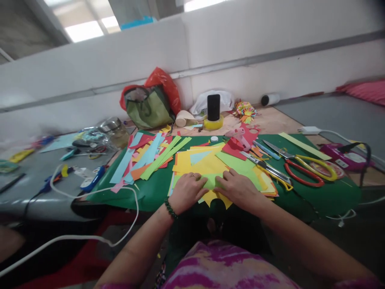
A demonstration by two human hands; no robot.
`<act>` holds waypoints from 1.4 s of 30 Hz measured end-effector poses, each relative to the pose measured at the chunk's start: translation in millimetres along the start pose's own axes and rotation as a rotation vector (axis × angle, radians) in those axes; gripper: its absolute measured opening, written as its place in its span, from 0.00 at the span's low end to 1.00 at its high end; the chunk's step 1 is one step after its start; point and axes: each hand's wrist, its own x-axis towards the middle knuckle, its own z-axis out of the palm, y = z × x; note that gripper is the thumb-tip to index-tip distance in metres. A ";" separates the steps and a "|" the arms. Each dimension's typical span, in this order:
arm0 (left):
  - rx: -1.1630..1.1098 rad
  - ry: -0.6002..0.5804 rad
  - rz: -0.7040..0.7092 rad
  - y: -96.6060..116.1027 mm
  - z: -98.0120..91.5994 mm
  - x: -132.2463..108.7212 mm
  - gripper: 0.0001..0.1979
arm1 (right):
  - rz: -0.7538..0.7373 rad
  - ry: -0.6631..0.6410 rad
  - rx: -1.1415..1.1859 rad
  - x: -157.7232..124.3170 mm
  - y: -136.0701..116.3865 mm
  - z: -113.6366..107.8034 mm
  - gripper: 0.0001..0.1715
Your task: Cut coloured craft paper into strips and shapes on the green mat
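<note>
My left hand (pixel 187 191) and my right hand (pixel 238 188) rest side by side on a small light-green paper piece (pixel 211 181), fingertips pressing and pinching it between them. The piece lies on a stack of yellow paper sheets (pixel 198 162) spread over a dark green mat (pixel 315 192). The left wrist wears a dark bead bracelet (pixel 170 208) and one finger carries a ring. Both hands have bent fingers closed onto the paper.
Red-and-yellow scissors (pixel 303 168), a utility knife (pixel 267 168) and a pink glue gun (pixel 240 136) lie right of the hands. Coloured paper strips (pixel 150 156) lie to the left. A phone on a tape roll (pixel 213 110), bags (pixel 148 106) and a white cable (pixel 90 237) are nearby.
</note>
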 end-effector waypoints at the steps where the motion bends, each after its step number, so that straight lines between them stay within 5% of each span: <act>1: 0.017 -0.011 -0.008 1.2 -0.2 1.7 0.13 | -0.006 0.003 0.005 0.7 -0.2 0.4 0.16; 5: 0.059 -0.032 -0.009 3.8 -4.8 5.1 0.16 | -0.062 0.032 0.032 2.0 -1.7 3.4 0.23; 9: 0.016 -0.058 -0.014 0.9 -10.1 3.9 0.17 | -0.152 0.004 -0.027 0.2 -2.0 9.5 0.05; 12: -0.040 -0.059 -0.010 -2.6 -11.2 1.1 0.17 | -0.195 0.019 -0.026 -2.8 -1.4 10.7 0.03; 23: -0.126 -0.021 0.072 -16.0 -2.7 -0.4 0.13 | -0.145 -0.099 0.050 -3.1 -2.6 0.5 0.08; 33: -0.326 0.168 -0.105 -41.0 12.6 -18.6 0.10 | 0.046 0.092 0.275 -30.7 31.6 16.2 0.14; 42: -0.553 0.244 -0.352 -64.3 24.1 -24.0 0.10 | 0.250 0.044 0.456 -38.1 65.9 6.3 0.18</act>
